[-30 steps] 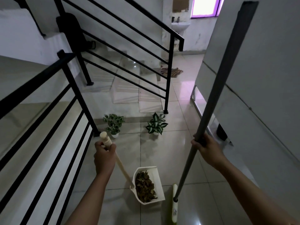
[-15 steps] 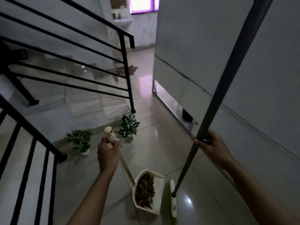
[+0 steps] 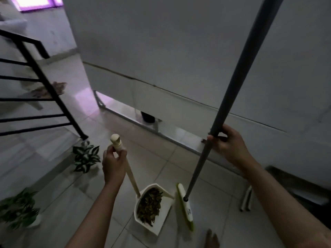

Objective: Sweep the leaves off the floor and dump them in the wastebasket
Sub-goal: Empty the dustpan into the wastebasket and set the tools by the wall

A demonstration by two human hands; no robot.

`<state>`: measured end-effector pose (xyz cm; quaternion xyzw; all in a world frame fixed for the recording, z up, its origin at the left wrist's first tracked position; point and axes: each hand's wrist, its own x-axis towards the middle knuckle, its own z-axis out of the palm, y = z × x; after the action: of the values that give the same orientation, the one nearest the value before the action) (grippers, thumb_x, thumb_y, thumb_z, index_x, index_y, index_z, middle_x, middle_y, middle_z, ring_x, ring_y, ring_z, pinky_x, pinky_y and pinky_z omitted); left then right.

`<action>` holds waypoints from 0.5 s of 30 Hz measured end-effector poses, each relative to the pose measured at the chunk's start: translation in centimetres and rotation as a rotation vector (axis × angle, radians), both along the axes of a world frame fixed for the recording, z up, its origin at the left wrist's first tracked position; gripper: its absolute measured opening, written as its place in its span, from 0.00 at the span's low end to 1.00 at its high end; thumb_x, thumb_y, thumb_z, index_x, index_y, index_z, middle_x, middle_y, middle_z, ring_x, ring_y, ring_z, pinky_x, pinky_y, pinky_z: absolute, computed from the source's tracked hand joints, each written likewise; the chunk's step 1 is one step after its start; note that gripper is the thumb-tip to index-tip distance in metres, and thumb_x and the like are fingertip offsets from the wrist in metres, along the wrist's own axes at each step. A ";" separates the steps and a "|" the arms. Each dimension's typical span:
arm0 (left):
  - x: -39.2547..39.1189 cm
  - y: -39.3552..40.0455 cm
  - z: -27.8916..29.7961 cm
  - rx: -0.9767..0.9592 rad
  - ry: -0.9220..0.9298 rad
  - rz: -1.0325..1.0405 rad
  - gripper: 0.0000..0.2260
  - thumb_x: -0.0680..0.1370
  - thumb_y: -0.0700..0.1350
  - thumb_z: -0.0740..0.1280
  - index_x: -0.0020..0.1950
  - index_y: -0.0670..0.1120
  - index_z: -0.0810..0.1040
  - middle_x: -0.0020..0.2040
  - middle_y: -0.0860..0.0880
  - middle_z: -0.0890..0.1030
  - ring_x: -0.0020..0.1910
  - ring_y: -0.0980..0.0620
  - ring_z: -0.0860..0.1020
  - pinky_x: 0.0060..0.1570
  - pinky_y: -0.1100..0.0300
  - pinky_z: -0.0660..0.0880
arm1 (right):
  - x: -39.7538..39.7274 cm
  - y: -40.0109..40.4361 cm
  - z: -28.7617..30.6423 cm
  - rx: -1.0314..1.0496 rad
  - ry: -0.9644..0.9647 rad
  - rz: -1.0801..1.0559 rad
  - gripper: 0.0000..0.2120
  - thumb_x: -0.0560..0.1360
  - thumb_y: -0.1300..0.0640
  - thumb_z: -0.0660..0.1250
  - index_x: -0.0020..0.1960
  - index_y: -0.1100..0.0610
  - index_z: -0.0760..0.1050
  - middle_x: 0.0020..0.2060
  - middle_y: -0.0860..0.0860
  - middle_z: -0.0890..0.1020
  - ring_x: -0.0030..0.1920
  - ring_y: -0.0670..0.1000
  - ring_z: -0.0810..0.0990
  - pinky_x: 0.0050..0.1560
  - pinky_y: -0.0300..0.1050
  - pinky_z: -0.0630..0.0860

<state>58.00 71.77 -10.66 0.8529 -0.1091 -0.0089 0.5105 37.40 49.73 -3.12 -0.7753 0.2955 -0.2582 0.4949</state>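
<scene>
My left hand (image 3: 114, 165) grips the cream handle (image 3: 131, 178) of a white dustpan (image 3: 162, 222). The pan is low over the tiled floor and holds a heap of brown dry leaves (image 3: 149, 204). My right hand (image 3: 228, 144) grips the long grey broom pole (image 3: 232, 90) about halfway up. The pole runs down to the green-and-white broom head (image 3: 185, 206), which is just right of the dustpan. No wastebasket is in view.
A white panel wall (image 3: 197, 59) runs along the right with a gap at floor level. Black stair railing (image 3: 44, 81) stands on the left. Two potted plants (image 3: 86, 156) (image 3: 19, 212) sit on the floor at left. A bare foot (image 3: 212, 238) shows at the bottom edge.
The view has swung to the right: railing and plants slid left, the white wall fills more of the frame. Both hands keep their hold on the dustpan handle and broom pole.
</scene>
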 end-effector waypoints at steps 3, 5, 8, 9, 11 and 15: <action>-0.7 -2.5 0.2 -0.020 0.000 -0.094 0.10 0.75 0.42 0.65 0.54 0.40 0.74 0.55 0.38 0.75 0.53 0.38 0.74 0.46 0.57 0.66 | -2.8 -0.2 0.2 0.018 0.008 -0.106 0.10 0.71 0.64 0.67 0.52 0.58 0.72 0.45 0.52 0.78 0.47 0.56 0.80 0.52 0.50 0.78; -1.5 -4.1 0.6 -0.017 0.009 -0.144 0.12 0.76 0.43 0.64 0.57 0.40 0.74 0.56 0.38 0.75 0.55 0.39 0.74 0.47 0.57 0.66 | -4.8 -0.5 0.1 0.046 -0.005 -0.164 0.10 0.71 0.65 0.67 0.51 0.57 0.72 0.43 0.50 0.78 0.47 0.56 0.81 0.53 0.50 0.77; -3.4 -6.6 0.8 -0.025 0.010 -0.270 0.11 0.76 0.42 0.64 0.56 0.40 0.74 0.53 0.39 0.76 0.53 0.40 0.74 0.47 0.56 0.67 | -8.3 -1.2 -0.1 0.059 0.004 -0.259 0.11 0.71 0.64 0.67 0.50 0.53 0.72 0.43 0.47 0.77 0.45 0.52 0.80 0.51 0.46 0.76; -4.1 -7.3 1.0 -0.031 0.008 -0.312 0.10 0.76 0.42 0.64 0.56 0.40 0.73 0.51 0.40 0.76 0.51 0.41 0.74 0.46 0.56 0.67 | -9.4 -1.6 -0.1 0.061 0.001 -0.289 0.10 0.71 0.65 0.67 0.49 0.53 0.72 0.43 0.47 0.77 0.45 0.51 0.80 0.50 0.44 0.76; -5.8 -9.0 1.6 -0.042 0.021 -0.379 0.10 0.76 0.41 0.63 0.57 0.41 0.73 0.48 0.43 0.75 0.48 0.45 0.73 0.44 0.57 0.65 | -12.0 -2.4 0.3 0.063 -0.025 -0.352 0.10 0.71 0.65 0.67 0.46 0.53 0.72 0.42 0.48 0.77 0.43 0.50 0.80 0.47 0.41 0.75; -9.5 -12.3 2.6 -0.052 -0.021 -0.469 0.10 0.76 0.42 0.64 0.56 0.41 0.74 0.47 0.44 0.76 0.47 0.45 0.73 0.42 0.58 0.64 | -17.4 -4.0 0.6 0.034 -0.060 -0.445 0.10 0.70 0.67 0.68 0.44 0.53 0.73 0.39 0.48 0.78 0.37 0.45 0.80 0.39 0.32 0.77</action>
<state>48.54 59.50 -8.03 0.7907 -0.3096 -0.1158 0.5152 20.03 45.77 -2.49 -0.6745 0.4489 -0.3788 0.4473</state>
